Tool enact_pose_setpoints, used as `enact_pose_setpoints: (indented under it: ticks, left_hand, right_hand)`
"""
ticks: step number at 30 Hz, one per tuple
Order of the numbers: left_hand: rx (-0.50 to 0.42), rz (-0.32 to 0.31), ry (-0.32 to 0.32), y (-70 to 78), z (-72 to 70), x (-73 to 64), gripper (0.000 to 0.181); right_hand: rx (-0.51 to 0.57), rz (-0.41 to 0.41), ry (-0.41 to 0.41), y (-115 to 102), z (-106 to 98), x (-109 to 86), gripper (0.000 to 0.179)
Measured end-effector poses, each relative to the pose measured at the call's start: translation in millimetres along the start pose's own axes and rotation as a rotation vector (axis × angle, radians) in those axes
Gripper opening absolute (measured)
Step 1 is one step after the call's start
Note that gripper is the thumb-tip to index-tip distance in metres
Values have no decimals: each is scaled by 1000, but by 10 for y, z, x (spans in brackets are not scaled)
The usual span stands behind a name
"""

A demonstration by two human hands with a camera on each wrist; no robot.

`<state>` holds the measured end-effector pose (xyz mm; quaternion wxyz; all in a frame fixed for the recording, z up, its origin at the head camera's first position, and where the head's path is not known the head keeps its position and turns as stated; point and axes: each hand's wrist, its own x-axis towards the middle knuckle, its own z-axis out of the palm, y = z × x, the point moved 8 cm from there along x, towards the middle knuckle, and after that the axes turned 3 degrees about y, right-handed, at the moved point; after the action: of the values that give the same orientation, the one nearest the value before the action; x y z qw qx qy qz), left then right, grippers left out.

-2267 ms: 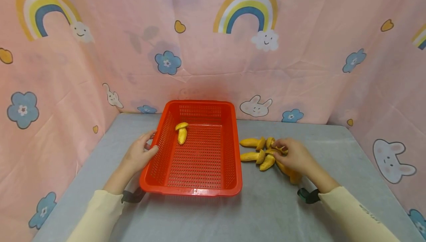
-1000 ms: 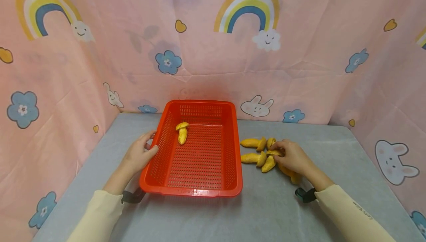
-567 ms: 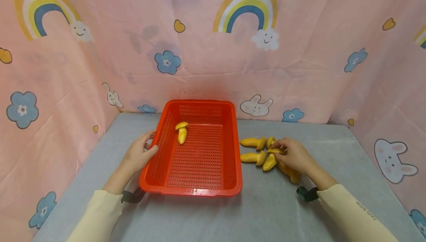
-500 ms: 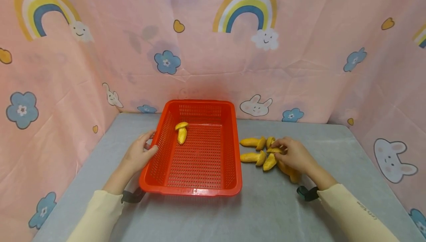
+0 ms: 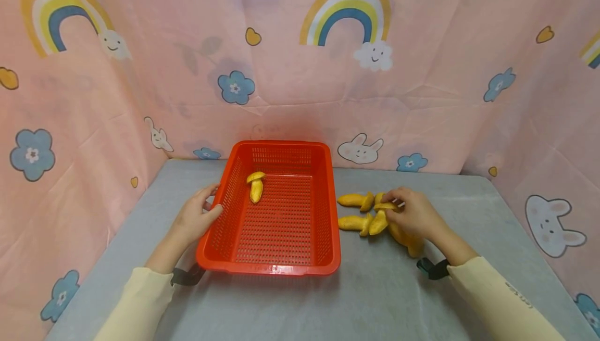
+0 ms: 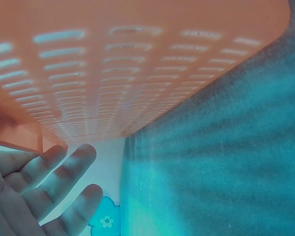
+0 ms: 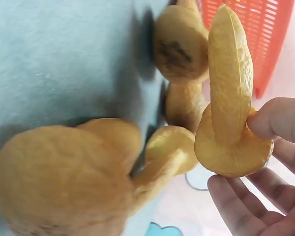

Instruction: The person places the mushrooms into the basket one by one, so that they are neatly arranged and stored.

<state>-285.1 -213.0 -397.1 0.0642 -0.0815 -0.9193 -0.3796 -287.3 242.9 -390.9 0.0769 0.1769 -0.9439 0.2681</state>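
My right hand (image 5: 412, 213) pinches a yellow toy mushroom (image 7: 231, 93) by its cap, between the thumb and fingers. In the right wrist view its stem points up, away from the palm. Several more yellow mushrooms (image 5: 354, 223) lie close around it on the grey table, and my hand partly covers some of them. At the red plastic basket (image 5: 267, 269), my left hand (image 5: 194, 218) lies against the left rim, thumb at the edge and fingers outside. The left wrist view shows those fingers (image 6: 64, 182) loosely extended under the rim. One mushroom (image 5: 255, 187) lies inside the basket.
The grey table (image 5: 375, 299) extends in front of the basket and to both sides. A pink curtain (image 5: 281, 70) with rainbows, flowers and rabbits closes off the back and sides. Dark straps (image 5: 438, 269) circle both wrists.
My right hand has lifted the pinched mushroom slightly, and it now overlaps the mushroom on its left in the head view. My left hand and the basket have stayed in place.
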Motion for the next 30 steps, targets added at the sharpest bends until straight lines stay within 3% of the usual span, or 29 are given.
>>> enact_pose_setpoints:
  ticks: [18,30]
  left_hand:
    - [12,3,-1,16,-11,-3,57]
    - [1,-7,0,-6,-3,-1,57]
  right_hand:
    - [36,-64,93,-385,-216,237,17]
    - [49,-87,72,-685,-284,444,20]
